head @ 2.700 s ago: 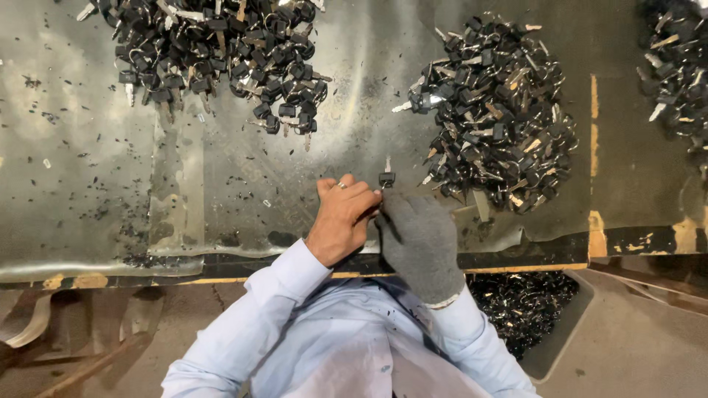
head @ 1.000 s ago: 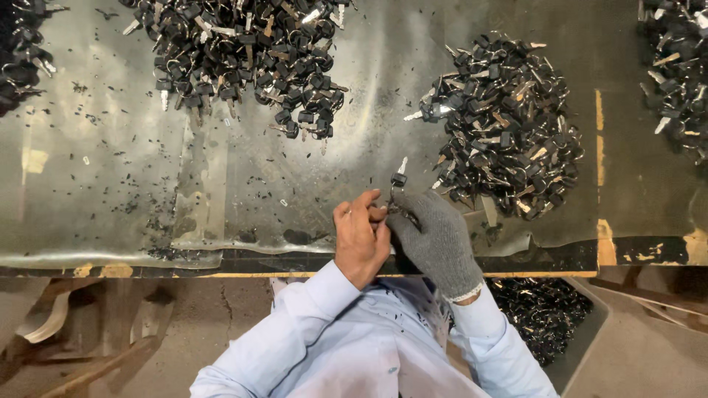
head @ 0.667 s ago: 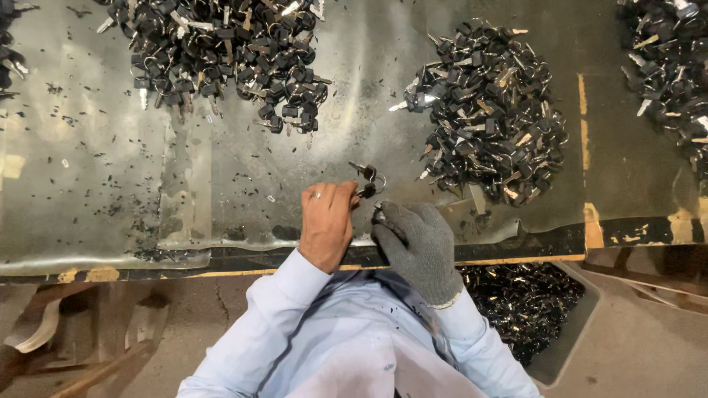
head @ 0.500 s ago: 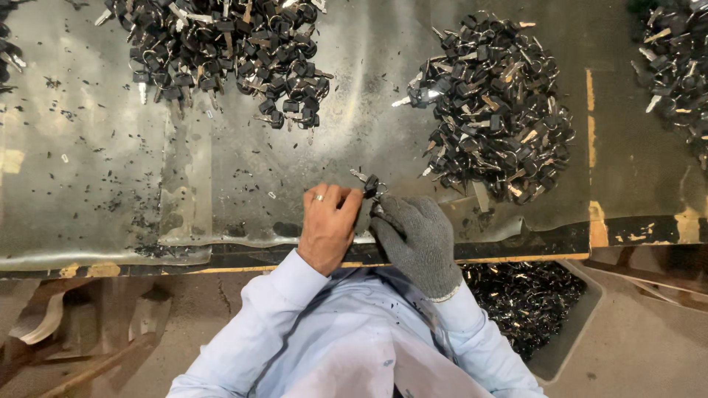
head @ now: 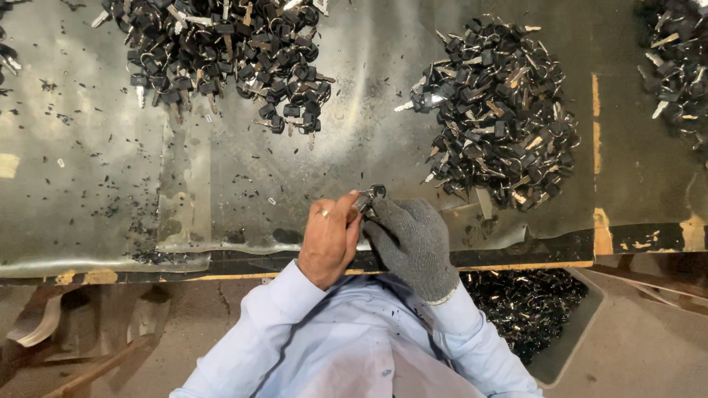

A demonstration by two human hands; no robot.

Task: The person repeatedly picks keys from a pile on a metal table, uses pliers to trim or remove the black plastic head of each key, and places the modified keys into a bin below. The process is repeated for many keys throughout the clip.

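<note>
Frame centre: left hand (head: pixel 328 239) and gloved right hand (head: pixel 411 239) were both pinched shut on one black-headed key (head: pixel 367 197) above the metal table (head: pixel 88 184). Best grip: fingertips close, key steady.

Key (head: pixel 367 197) mostly hidden between hands — far-right pile (head: pixel 678 63) cut off.

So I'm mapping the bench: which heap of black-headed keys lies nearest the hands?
The heap of black-headed metal keys at centre right, just beyond the grey-gloved right hand. The heap at upper left and the one at the right edge lie farther off.
</note>
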